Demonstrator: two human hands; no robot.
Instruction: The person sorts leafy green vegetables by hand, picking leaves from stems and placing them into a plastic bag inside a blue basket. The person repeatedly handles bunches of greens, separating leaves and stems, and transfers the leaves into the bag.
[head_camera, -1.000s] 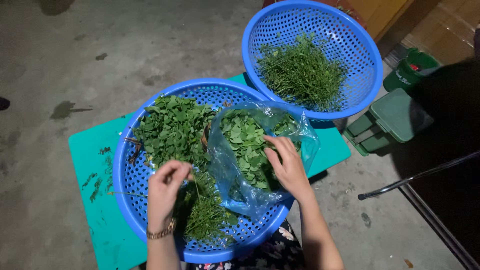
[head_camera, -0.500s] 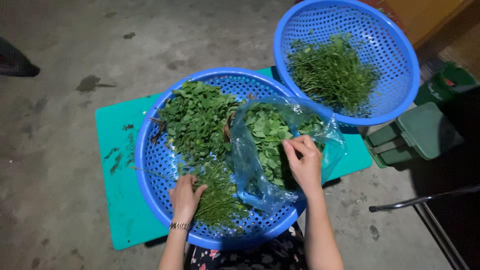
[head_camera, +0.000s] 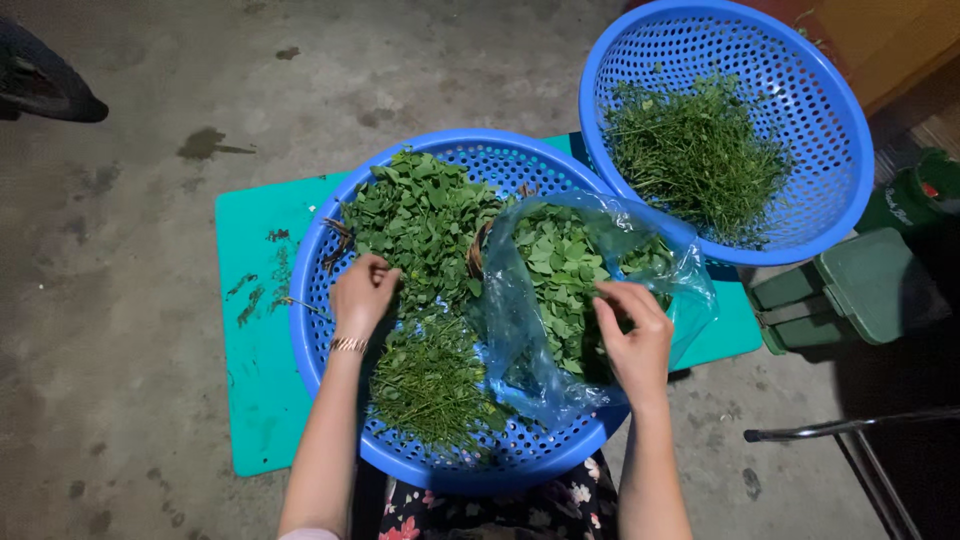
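Pinching leaves (head_camera: 425, 215) | left hand (head_camera: 362, 292) curled | right hand (head_camera: 632, 335) in bag (head_camera: 520, 340)

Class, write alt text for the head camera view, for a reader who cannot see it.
Seen from above, a person's left hand rests on leafy greens in a blue basket, while the right hand reaches into a plastic bag of leaves. A second basket holding stems sits beyond, above a teal mat.

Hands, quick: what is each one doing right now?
Left hand: curled into the leafy greens; grip unclear.
Right hand: fingers bent at the plastic bag; grip unclear.
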